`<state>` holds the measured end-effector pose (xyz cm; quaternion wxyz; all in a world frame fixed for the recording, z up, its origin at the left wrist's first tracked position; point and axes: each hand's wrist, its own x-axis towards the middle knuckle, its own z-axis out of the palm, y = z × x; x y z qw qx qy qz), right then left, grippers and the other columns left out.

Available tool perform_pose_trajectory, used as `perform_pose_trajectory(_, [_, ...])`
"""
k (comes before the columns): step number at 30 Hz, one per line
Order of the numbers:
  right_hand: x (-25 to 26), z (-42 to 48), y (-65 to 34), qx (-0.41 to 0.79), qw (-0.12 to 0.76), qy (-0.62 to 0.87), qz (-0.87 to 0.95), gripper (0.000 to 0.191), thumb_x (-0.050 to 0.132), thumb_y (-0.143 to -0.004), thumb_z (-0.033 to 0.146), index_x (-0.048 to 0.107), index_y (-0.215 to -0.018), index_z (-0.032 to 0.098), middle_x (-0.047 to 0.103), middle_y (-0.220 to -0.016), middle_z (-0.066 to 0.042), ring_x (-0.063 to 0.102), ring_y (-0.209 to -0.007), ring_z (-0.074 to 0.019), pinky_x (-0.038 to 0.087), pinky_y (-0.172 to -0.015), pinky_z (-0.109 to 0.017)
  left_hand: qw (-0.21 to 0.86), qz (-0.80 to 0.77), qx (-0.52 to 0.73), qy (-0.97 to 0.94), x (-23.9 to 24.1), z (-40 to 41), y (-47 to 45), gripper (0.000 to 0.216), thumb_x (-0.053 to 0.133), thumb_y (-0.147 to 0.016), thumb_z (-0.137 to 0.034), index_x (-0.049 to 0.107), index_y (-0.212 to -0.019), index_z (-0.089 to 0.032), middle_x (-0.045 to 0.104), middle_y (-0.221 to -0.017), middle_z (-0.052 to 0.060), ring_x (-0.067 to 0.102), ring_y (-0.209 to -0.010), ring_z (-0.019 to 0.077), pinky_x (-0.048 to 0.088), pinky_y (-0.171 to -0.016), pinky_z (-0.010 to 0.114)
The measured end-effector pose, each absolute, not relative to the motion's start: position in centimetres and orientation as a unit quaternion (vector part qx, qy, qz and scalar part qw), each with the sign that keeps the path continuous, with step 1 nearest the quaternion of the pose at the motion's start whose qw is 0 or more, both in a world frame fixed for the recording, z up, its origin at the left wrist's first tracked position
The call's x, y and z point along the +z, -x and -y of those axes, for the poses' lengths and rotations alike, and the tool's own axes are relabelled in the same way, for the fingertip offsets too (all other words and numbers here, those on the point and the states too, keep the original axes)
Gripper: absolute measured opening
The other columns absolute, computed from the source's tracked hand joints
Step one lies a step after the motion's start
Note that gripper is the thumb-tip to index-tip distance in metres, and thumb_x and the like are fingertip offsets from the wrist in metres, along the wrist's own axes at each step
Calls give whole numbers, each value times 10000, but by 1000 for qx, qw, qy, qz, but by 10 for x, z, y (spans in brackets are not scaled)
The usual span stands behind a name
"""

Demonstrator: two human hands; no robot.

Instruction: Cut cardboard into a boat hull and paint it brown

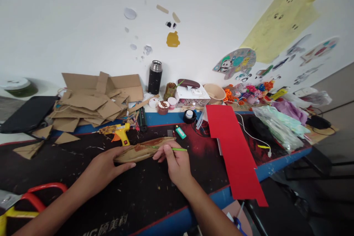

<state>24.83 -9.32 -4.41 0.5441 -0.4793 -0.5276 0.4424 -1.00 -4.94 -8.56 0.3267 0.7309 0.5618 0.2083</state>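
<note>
My left hand [116,162] is closed round the left end of a long, boat-like cardboard piece [138,156], thumb on its near side. Reddish-brown paint marks part of the upper surface. In a pinch, my right hand [174,159] holds a thin paintbrush with a green handle [179,149]. Its tip end points left over the cardboard piece; the bristles are too small to make out. Behind the cardboard stands an open jar of brown paint [163,108], beside a pink paint jar [172,103].
A yellow glue gun [121,134] and a green lighter [180,132] lie behind my hands. Cardboard scraps [85,103] are piled at back left. Red-handled scissors [35,201] are at front left; a red sheet [235,151] overhangs the table edge at right. A black flask [155,77] stands by the wall.
</note>
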Motion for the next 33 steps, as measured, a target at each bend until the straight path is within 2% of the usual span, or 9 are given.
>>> perform_pose_trajectory(20, [-39,102,-306,340,586,557,481,475,559,-1082,613,703,-884,206,798,-731,-58,742,-614,-194,609,-580,-283,319,-564,198,-735,-80,50,10,693,742,-792,-715,818,-1291,-242,835,-1275,96,796,-1152,378,601,-1066,450])
perform_pose_trajectory(33, [-51,97,-265,410,584,499,491,490,553,-1097,590,736,-893,184,784,-743,-62,745,-645,-170,596,-574,-245,311,-547,210,-749,-82,50,9,634,763,-808,-664,814,-1296,-263,834,-1282,79,796,-1165,355,617,-1042,426])
